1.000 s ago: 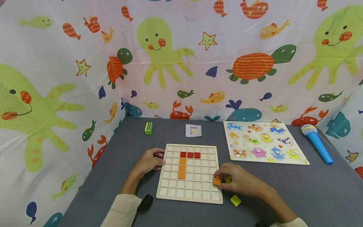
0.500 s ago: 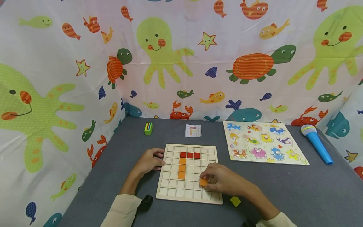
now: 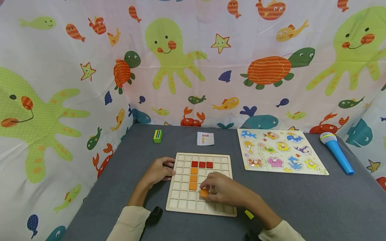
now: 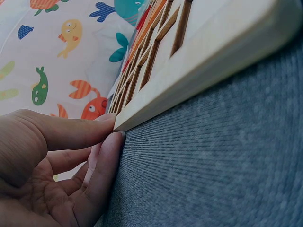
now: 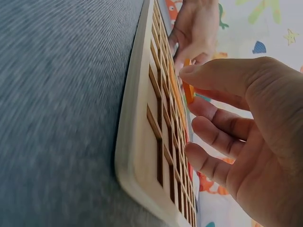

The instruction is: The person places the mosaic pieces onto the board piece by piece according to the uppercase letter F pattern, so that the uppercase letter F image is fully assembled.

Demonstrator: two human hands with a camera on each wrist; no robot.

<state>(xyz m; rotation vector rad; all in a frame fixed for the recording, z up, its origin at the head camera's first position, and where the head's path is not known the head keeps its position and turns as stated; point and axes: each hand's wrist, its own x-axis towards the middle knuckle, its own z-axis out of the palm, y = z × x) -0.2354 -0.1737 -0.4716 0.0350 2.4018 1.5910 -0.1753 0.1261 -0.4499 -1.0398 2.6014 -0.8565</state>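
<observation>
A wooden grid board (image 3: 181,203) lies on the grey cloth, with a row of three red tiles (image 3: 202,164) and a column of three orange tiles (image 3: 193,178) in its cells. My left hand (image 3: 158,171) pinches the board's left edge; in the left wrist view the thumb (image 4: 80,132) lies along the corner with a finger below. My right hand (image 3: 223,189) pinches an orange square tile (image 3: 204,193) between thumb and fingers, over the board just right of and below the orange column. The tile shows edge-on in the right wrist view, its other fingers loosely curled.
A yellow tile (image 3: 249,214) lies right of the board, partly behind the right forearm. Behind the board are a small pattern card (image 3: 205,138) and a green box (image 3: 157,136). A sea-animal puzzle board (image 3: 281,152) and blue toy microphone (image 3: 336,153) lie at right.
My right hand has carried the orange tile leftward from the board's right edge to beside the orange column. My left hand stays on the board's left edge.
</observation>
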